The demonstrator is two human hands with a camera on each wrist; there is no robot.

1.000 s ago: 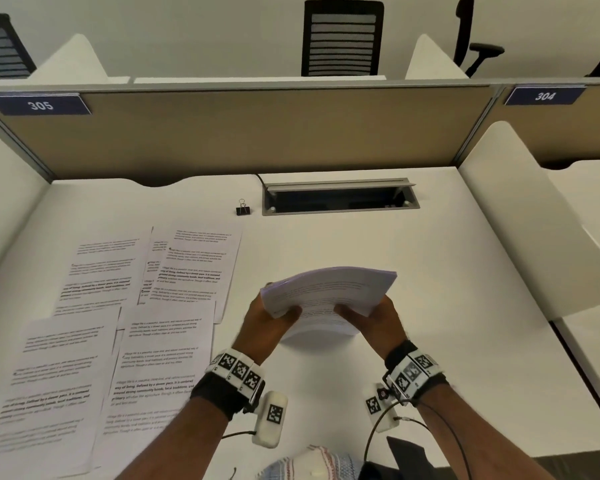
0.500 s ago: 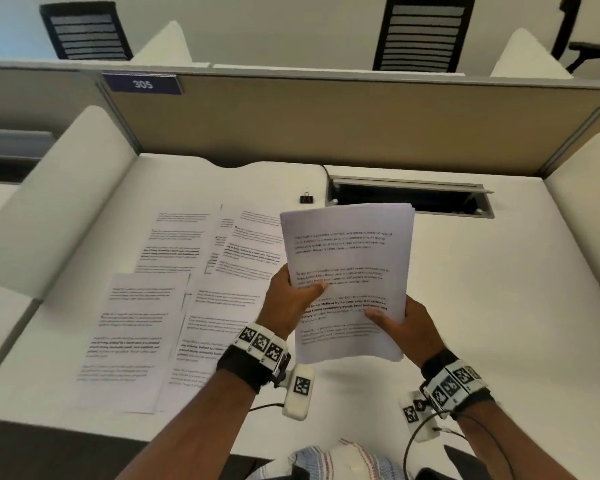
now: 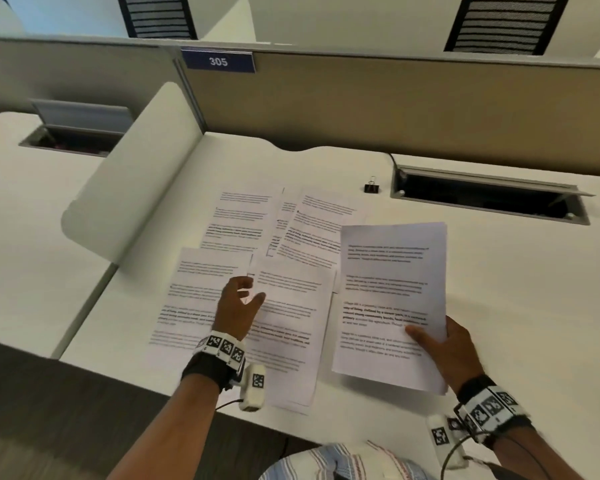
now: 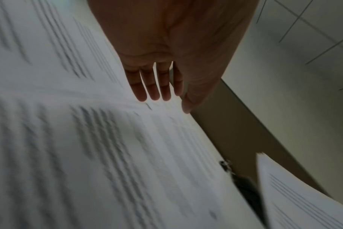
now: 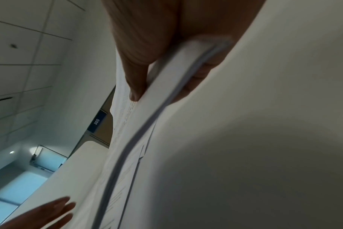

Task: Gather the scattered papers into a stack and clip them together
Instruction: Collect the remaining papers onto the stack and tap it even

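My right hand (image 3: 440,344) grips a stack of printed papers (image 3: 392,289) at its lower right corner, thumb on top, holding it just above the desk; the right wrist view shows the stack (image 5: 166,96) pinched between thumb and fingers. Several loose printed sheets (image 3: 291,306) lie spread on the white desk (image 3: 499,306) to the left. My left hand (image 3: 239,303) hovers over them with straight, spread fingers (image 4: 155,86), holding nothing. A small black binder clip (image 3: 371,187) stands at the back of the desk, beyond the sheets.
An open cable tray (image 3: 485,199) is set into the desk behind the stack. A white curved divider (image 3: 132,188) borders the desk on the left, and a tan partition (image 3: 395,109) with a "305" label (image 3: 218,61) closes off the back.
My left hand has let go of the stack and moved left over the loose sheets. The right hand alone holds the stack, now lower and further right. The head view has swung left.
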